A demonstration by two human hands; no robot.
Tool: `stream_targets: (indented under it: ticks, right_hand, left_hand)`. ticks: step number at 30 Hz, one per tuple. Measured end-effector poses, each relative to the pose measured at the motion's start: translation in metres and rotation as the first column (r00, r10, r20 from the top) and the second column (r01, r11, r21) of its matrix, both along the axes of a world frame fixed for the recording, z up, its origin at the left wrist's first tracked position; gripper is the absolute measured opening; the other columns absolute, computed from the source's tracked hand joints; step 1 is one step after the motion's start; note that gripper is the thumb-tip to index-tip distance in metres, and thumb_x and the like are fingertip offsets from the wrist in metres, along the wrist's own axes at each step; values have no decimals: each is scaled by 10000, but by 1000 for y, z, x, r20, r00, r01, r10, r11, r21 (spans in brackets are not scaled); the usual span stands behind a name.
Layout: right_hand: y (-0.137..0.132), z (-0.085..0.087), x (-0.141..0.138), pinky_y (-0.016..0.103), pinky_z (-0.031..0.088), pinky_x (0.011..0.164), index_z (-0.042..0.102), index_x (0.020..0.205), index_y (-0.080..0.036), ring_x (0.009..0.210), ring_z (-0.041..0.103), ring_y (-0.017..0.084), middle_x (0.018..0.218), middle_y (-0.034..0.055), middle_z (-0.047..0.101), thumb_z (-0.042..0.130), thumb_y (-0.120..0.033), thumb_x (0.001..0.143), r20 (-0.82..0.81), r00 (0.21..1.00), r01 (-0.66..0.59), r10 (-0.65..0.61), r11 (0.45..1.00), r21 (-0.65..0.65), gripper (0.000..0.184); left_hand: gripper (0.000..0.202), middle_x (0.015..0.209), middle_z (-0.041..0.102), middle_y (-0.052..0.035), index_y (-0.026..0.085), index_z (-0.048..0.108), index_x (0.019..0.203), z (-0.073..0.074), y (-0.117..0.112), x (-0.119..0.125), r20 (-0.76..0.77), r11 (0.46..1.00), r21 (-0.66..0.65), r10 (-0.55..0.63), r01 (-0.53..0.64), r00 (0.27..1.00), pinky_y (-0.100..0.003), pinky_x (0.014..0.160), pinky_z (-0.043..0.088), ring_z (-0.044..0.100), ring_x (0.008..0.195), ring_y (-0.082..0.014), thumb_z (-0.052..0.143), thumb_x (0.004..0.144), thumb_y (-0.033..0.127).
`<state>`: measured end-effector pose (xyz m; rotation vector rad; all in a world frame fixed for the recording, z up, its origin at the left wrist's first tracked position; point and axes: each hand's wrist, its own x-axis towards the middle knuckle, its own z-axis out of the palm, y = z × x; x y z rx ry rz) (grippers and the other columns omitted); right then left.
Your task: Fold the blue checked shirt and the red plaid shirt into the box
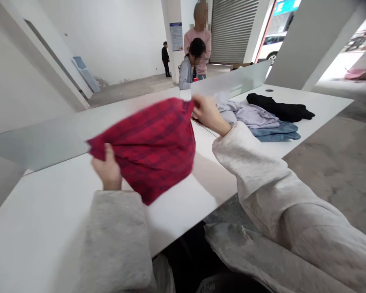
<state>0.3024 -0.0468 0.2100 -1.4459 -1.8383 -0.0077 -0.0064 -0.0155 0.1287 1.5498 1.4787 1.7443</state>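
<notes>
A red and dark plaid cloth garment point(158, 146) hangs stretched between my two hands above the white table. My left hand point(108, 169) is closed on its left end, with the thumb lying on top of the fabric. Raised higher and farther right, my right hand point(208, 112) pinches the upper right corner. The lower edge of the garment droops over the tabletop, slightly blurred by motion. Its exact kind cannot be made out from this side.
On the white table point(57, 211), to the right, lie a pale lavender garment point(253, 115), blue denim point(277, 132) and a black garment point(280, 108). A frosted divider point(232, 81) runs along the table. Beyond it are a seated person point(187, 69) and a standing person in pink point(205, 49).
</notes>
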Motion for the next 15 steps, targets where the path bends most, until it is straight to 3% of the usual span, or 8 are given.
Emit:
stream_targets:
  ticks: [2,4,5,7,8,10,12,15]
  right_hand:
    - [-6,14,20,322,436,846,511,856,-208,845,539,164,846,23,622,443,-291,945,-82,979,199,-184,954,223,140]
    - [-15,15,36,333,448,800,542,851,-216,818,562,180,839,31,623,491,-335,921,-74,969,247,-236,910,332,147]
    - [-20,10,44,331,454,765,562,829,-216,774,572,180,803,27,624,529,-362,899,5,983,172,-182,941,291,166]
    - [-31,-6,59,302,455,659,611,783,-209,604,555,149,666,-10,609,641,-412,813,205,976,-74,71,997,7,207]
    - [-35,-17,67,279,444,598,640,786,-206,515,525,123,600,-36,595,689,-426,764,255,938,-193,237,963,-187,227]
    - [-39,-38,79,238,411,511,686,859,-202,417,484,87,551,-67,601,720,-431,723,236,850,-331,472,825,-458,268]
    - [-35,-54,81,221,402,495,698,939,-200,446,527,84,612,-54,653,676,-406,769,205,839,-354,503,793,-496,268]
    - [-14,-71,65,234,443,589,696,973,-195,631,620,122,786,1,709,576,-349,849,209,875,-324,438,848,-420,232]
  left_hand:
    - [493,1434,453,31,219,328,1354,21,0,-14,7,987,106,125,-125,992,-450,1066,378,416,1314,-238,285,950,499]
    - [484,1411,477,69,252,349,1335,26,-5,-38,-116,983,120,155,-141,981,-446,1054,389,424,1305,-241,294,937,522]
    - [503,1331,560,55,246,440,1271,23,-8,-52,-221,992,65,123,-111,967,-458,1024,417,482,1252,-268,353,898,572]
    - [467,1022,722,11,247,623,1006,10,-16,-83,-449,975,-223,-90,-15,889,-489,918,484,624,1035,-314,537,751,628]
    - [394,862,741,-17,246,659,864,2,-19,-98,-516,919,-394,-226,6,826,-494,865,503,663,907,-326,626,671,588]
    - [282,743,731,-68,244,663,739,-9,-24,-117,-608,792,-604,-385,-89,694,-519,807,505,671,774,-347,674,599,488]
    - [322,868,736,-104,237,669,835,-14,-27,-118,-691,781,-597,-385,-183,612,-533,819,486,662,823,-360,611,638,484]
    - [385,1039,710,-75,246,651,988,-20,-22,-85,-662,921,-389,-291,15,690,-455,894,473,647,949,-303,503,739,500]
